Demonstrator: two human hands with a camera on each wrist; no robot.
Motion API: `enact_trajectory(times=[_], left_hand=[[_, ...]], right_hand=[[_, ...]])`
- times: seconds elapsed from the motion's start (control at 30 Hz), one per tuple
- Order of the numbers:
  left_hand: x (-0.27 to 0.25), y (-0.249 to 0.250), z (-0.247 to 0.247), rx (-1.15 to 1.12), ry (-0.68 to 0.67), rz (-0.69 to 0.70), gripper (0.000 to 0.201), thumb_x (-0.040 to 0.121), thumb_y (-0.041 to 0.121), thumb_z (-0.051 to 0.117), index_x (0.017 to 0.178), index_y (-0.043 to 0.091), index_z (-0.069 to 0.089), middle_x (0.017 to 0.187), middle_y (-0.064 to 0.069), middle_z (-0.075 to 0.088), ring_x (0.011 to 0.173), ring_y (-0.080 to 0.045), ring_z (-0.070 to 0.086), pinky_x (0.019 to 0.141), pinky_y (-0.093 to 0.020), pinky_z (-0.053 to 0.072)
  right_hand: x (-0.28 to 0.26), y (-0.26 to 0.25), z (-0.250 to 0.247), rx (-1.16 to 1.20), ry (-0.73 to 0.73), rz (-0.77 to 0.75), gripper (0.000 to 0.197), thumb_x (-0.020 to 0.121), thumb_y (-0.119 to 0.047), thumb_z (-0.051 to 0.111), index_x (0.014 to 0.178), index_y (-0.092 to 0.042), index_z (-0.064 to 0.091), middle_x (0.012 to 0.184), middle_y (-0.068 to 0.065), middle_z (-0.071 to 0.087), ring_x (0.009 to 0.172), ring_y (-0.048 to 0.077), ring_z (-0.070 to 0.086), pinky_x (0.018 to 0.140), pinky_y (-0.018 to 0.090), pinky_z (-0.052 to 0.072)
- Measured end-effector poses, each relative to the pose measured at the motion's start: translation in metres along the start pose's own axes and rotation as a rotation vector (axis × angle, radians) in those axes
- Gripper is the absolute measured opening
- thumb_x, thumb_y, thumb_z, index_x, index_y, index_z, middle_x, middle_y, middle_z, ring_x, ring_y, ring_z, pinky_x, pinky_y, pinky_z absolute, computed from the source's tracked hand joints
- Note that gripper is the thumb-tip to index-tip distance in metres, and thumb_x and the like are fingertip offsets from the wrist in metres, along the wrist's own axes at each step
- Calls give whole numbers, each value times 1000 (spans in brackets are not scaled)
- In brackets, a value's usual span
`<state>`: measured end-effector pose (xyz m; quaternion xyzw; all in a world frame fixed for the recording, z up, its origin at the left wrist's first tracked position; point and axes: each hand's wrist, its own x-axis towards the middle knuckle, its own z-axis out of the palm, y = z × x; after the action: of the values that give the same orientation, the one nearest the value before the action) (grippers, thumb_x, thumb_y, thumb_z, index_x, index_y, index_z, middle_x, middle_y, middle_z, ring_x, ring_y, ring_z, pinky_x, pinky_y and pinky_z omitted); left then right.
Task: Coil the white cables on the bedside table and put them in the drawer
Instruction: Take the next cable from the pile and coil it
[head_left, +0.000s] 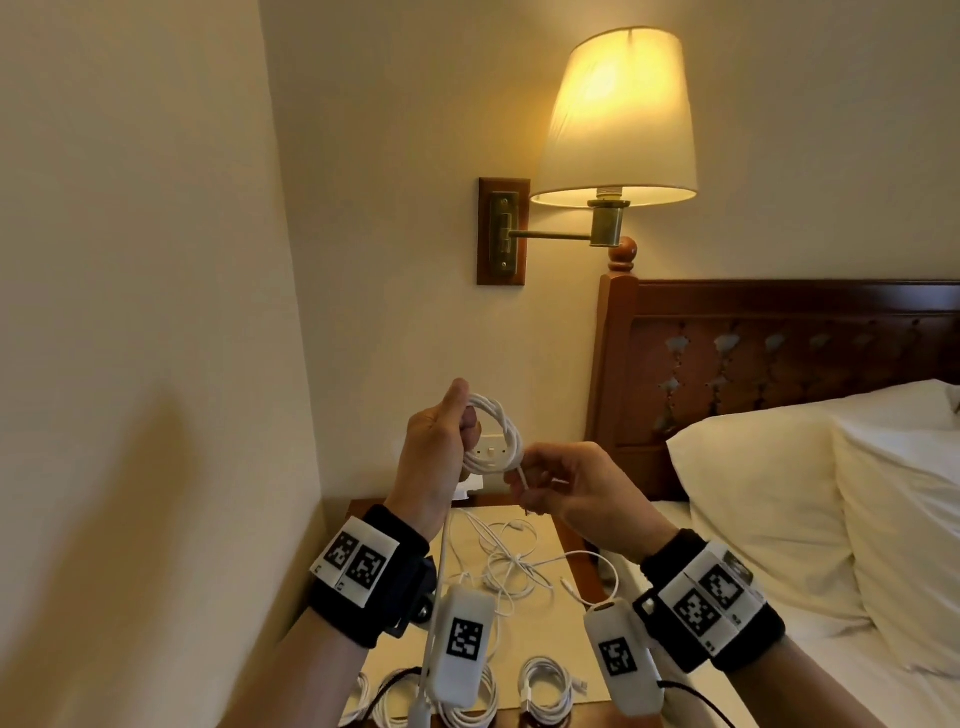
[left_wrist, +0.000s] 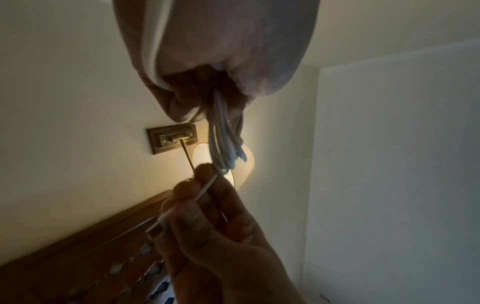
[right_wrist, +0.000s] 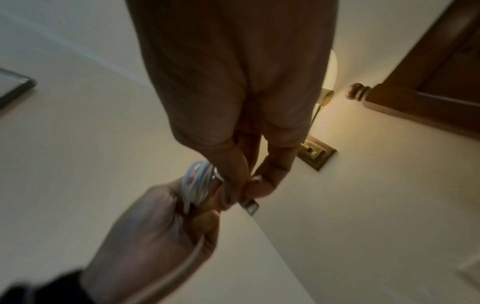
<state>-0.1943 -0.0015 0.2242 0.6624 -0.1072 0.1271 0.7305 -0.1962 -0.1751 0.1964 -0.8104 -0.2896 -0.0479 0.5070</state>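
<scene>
My left hand is raised above the bedside table and grips a coil of white cable at its top. My right hand pinches the coil's loose end just below the loops. In the left wrist view the coil hangs from the left hand, and the right hand holds the thin end. The right wrist view shows the right hand pinching near a metal plug beside the coil. Loose white cables lie tangled on the table. No drawer is visible.
Coiled white cables lie near the table's front edge. A lit wall lamp hangs above. A wall socket sits behind the coil. The bed's wooden headboard and a white pillow stand to the right, a wall to the left.
</scene>
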Motion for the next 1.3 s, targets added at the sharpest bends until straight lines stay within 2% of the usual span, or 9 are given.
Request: enact_trajectory(times=[0.17,0.27,0.37,0.53,0.67,0.8,0.87,1.17,1.3], left_hand=[[-1,-4,5,60,-41,-34,50,103,41,36,56,23,36,49,9,30,43,-7,23,46,-23,22],[-4,-6,6,92,-66,-33,47,101,47,34,63,20,43,53,6,35,43,-7,27,43,-21,24],[-3,-6,6,97,-77,13,46,99,49,34,70,17,48,58,0,42,45,-8,30,44,-21,25],[3,-2,1,104,-117,83,47,101,44,33,77,9,54,47,12,42,39,1,38,43,-9,32],[2,-1,-4,120,-176,139,45,101,39,35,77,9,56,49,12,45,43,-1,37,46,-10,31],[6,-7,-14,112,-131,109,51,88,56,41,112,18,64,95,-9,65,76,-19,57,64,-27,49],[8,-7,-20,2,-123,51,56,89,57,40,117,14,62,111,-9,68,87,-21,64,73,-31,53],[3,-16,-30,221,-285,75,38,85,45,59,108,16,68,101,-3,71,76,-15,67,56,-22,51],[3,-38,-31,367,-378,113,13,95,15,60,105,13,66,78,-8,68,64,-19,65,56,-29,51]], right_hand=[[5,-4,-9,149,-56,85,30,84,-23,69,114,-26,66,92,10,63,85,21,60,78,32,53],[10,-11,0,356,87,113,34,91,-50,54,95,-21,72,87,-1,65,80,8,57,75,27,41],[14,-16,9,677,128,93,37,93,-40,46,86,-14,71,81,1,64,78,12,54,73,29,36],[21,-11,13,813,41,-15,35,95,-39,47,95,-15,72,77,1,55,96,28,48,81,37,33],[22,-12,7,834,75,-17,28,95,-32,51,89,-12,69,71,1,52,87,19,58,81,33,41],[22,-14,-9,838,193,64,25,91,-28,53,87,-9,69,63,-1,53,71,14,54,74,31,40],[23,-10,-19,721,263,87,28,86,-32,58,90,-7,69,65,0,53,67,13,52,70,29,38],[29,6,-44,484,501,68,29,98,-26,51,97,-3,70,67,-1,55,63,11,46,61,27,33],[31,-2,-52,570,447,89,28,100,-25,49,98,-4,68,67,-2,53,64,11,47,62,27,34]])
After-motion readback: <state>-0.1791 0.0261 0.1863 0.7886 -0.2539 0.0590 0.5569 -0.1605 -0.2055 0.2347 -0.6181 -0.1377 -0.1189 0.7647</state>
